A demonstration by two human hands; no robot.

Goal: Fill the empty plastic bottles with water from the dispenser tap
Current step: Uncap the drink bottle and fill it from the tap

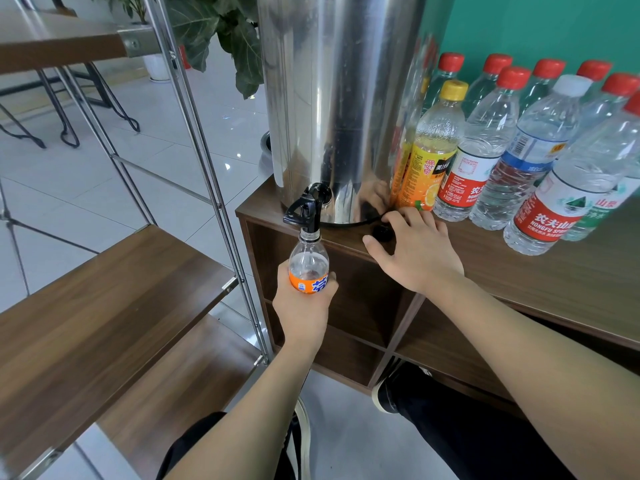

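Small clear plastic bottle, orange label (308,268): light, thin-walled, likely crushable; left hand (303,306) grips its labelled belly under black tap (308,209); right hand (415,251) rests flat, fingers relaxed

The dispenser (332,98) is mirror-bright steel with a black tap (306,209). The bottle (308,268) under it is clear with an orange label and blue lettering. Dark brown wood-grain worktop (554,271); teal wall (540,26); red, yellow and white caps on the row of bottles (519,150).

The dispenser (339,98) runs past the top edge, and the left hand (303,306) hides the orange-labelled bottle's (308,263) base.
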